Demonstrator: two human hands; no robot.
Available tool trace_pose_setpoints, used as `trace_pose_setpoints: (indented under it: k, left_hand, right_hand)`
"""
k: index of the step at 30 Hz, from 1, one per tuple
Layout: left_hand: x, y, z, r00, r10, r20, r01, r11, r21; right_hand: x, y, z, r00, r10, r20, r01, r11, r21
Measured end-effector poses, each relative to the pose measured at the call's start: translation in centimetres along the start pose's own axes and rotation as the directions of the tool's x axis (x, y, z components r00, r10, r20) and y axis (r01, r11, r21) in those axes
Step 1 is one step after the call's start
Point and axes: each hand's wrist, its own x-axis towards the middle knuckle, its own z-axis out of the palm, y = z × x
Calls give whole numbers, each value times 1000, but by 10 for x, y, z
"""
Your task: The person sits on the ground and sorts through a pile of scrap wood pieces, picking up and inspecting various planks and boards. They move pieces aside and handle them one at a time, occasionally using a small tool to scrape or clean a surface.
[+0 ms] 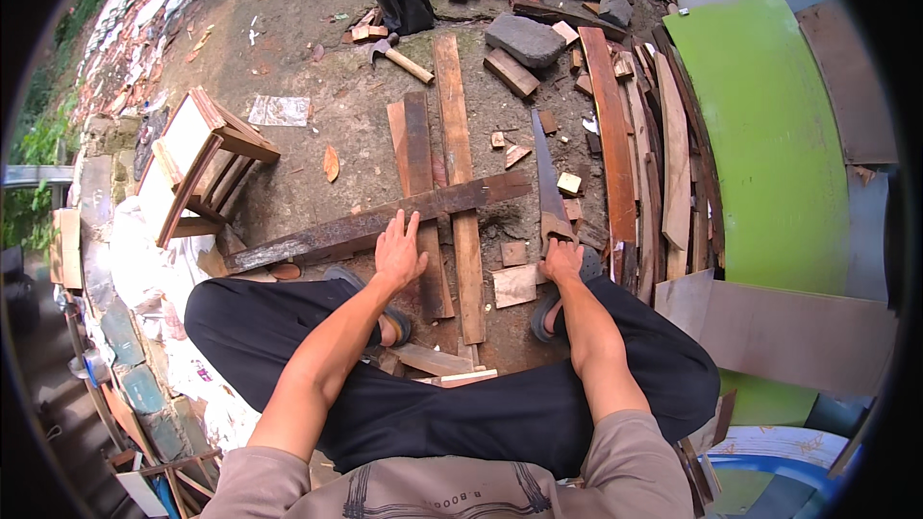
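Observation:
A long dark wooden plank (336, 231) lies crosswise over several lengthwise planks, among them a lighter brown one (456, 135). Resting flat on its near edge, my left hand (400, 252) has its fingers spread. My right hand (561, 261) is wrapped round the wooden handle of a handsaw (547, 173). The saw blade points away from me, just right of the dark plank's right end. Below the saw, close to my right hand, lies a square wood offcut (515, 285).
A claw hammer (404, 60) lies farther off, near a black bag (406, 2) and a grey stone block (525, 40). To the left stands a small wooden stool (207, 168). Stacked boards (610, 135) line the right side beside a green panel (769, 135).

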Motion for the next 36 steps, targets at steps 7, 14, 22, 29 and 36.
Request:
trace_pose_setpoints:
  k: [7,14,22,29,36]
  left_hand:
    - [-106,5,-31,978,-158,-134,106,937,-334]
    - [-95,26,-61,992,-93,-84,67,960,-272]
    - [32,52,-29,998,50,50,-53,996,72]
    - [86,68,3,998,-18,55,12,994,113]
    - [109,57,24,992,114,51,-125,909,398]
  right_hand:
    - [5,-52,-49,956,19,292,-13,1000,-24]
    - [-30,-73,-92,984,71,163,-121,938,325]
    - [-57,7,-139,1000,-30,0,26,841,541]
    - [-262,101,-189,965,-33,-261,166,846,507]
    - [-288,109,-162,855,43,-518,294,783,549]
